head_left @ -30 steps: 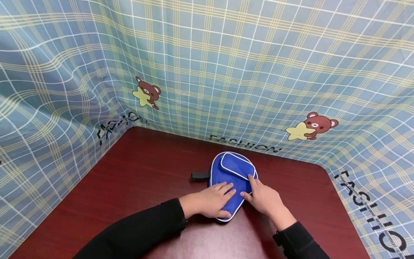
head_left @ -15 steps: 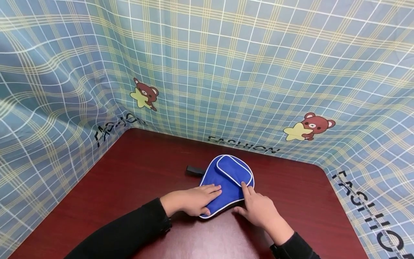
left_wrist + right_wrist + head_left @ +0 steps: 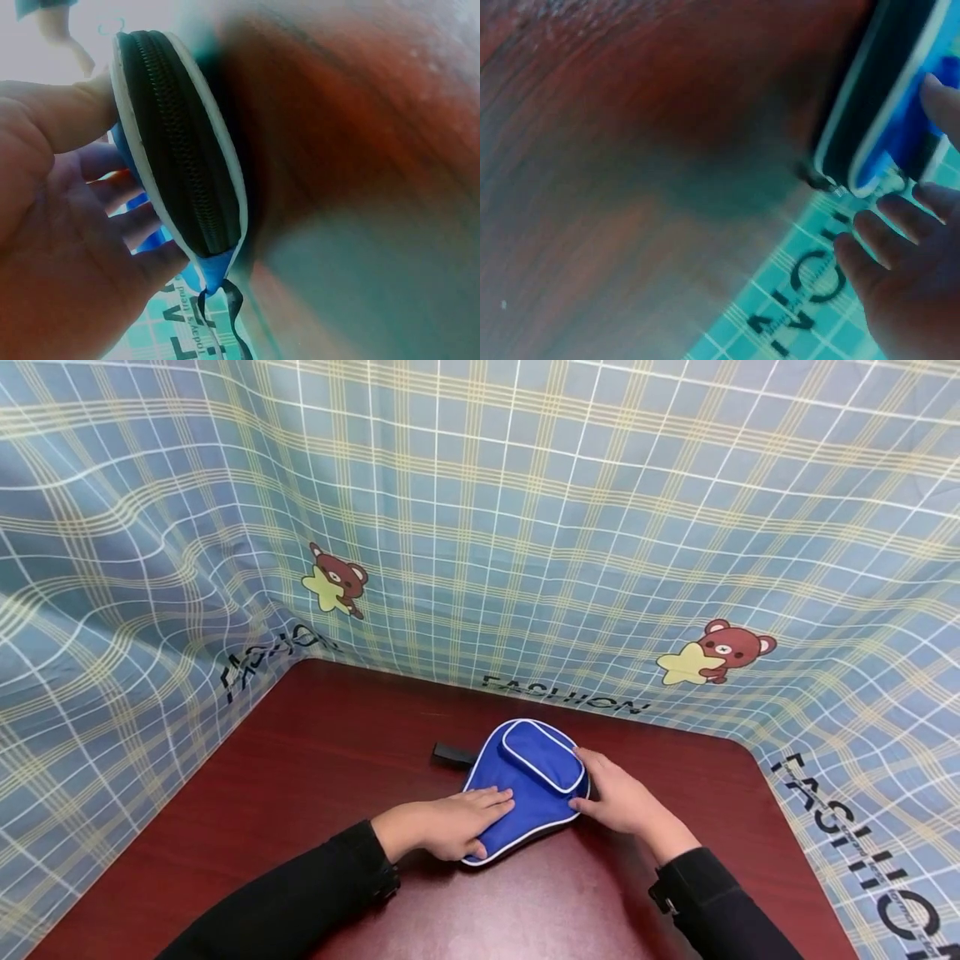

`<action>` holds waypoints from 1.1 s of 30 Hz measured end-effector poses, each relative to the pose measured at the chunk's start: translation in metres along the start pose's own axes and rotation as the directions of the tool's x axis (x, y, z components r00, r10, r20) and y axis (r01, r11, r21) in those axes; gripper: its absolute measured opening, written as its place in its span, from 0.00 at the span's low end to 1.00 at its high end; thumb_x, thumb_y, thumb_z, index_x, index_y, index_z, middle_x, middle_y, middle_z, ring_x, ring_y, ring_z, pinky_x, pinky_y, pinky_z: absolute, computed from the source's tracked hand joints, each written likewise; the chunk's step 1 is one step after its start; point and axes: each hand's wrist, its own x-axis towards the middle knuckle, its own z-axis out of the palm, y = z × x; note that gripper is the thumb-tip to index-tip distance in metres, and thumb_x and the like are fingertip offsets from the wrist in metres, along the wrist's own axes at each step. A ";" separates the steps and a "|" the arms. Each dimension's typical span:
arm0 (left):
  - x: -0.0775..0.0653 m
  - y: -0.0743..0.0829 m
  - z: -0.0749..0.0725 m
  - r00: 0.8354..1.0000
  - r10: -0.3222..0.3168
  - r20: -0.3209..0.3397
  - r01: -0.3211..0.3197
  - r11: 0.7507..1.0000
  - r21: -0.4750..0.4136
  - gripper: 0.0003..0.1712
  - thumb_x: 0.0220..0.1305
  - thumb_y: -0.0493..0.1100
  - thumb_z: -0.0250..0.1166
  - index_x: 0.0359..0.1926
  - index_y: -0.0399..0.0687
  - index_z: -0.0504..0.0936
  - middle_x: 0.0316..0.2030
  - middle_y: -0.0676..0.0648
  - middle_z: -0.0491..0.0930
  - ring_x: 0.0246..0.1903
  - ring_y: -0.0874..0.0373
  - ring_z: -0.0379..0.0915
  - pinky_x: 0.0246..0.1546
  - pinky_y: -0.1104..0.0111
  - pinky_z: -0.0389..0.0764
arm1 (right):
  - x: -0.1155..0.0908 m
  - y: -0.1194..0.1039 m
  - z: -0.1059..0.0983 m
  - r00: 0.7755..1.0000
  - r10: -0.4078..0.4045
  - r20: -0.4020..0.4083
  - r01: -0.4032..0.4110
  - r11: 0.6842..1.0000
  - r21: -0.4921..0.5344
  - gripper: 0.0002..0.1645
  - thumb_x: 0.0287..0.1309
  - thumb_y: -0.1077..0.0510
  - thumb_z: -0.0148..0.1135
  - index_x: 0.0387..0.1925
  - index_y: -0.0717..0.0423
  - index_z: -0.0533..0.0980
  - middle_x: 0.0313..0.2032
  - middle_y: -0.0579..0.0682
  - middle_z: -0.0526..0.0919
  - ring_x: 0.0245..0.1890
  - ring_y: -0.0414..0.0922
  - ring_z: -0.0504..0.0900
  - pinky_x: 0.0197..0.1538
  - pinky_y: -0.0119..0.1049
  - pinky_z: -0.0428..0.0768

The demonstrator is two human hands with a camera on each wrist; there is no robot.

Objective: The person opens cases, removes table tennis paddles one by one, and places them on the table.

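A blue paddle-shaped zip case, like a table tennis bat case, lies on the table with white piping and a small raised pocket at its wide end. My left hand rests on the narrow end with fingers straight. In the left wrist view the zip runs along the case's side, and the thumb lies against the piping. At the wide end's right rim is my right hand, thumb by the pocket's lower corner and fingers along the edge. The right wrist view shows its fingers extended, the thumb touching the blue face.
A black strap sticks out from the left side of the case. The dark red table is bordered at the back and sides by a checked blue cloth with printed bears and lettering.
The case has shifted left and turned slightly, its narrow end swinging left with my left hand. My right hand has moved from the lower side to the rim beside the pocket.
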 end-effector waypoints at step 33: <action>-0.011 -0.037 -0.024 0.994 -0.110 -0.010 0.108 0.990 -0.085 0.41 0.65 0.28 0.63 0.74 0.66 0.67 0.78 0.55 0.61 0.79 0.56 0.55 0.76 0.57 0.63 | -0.037 -0.072 0.022 0.990 0.044 -0.135 -0.100 0.894 -0.437 0.54 0.52 0.33 0.71 0.61 0.76 0.71 0.36 0.63 0.89 0.46 0.57 0.87 0.55 0.50 0.81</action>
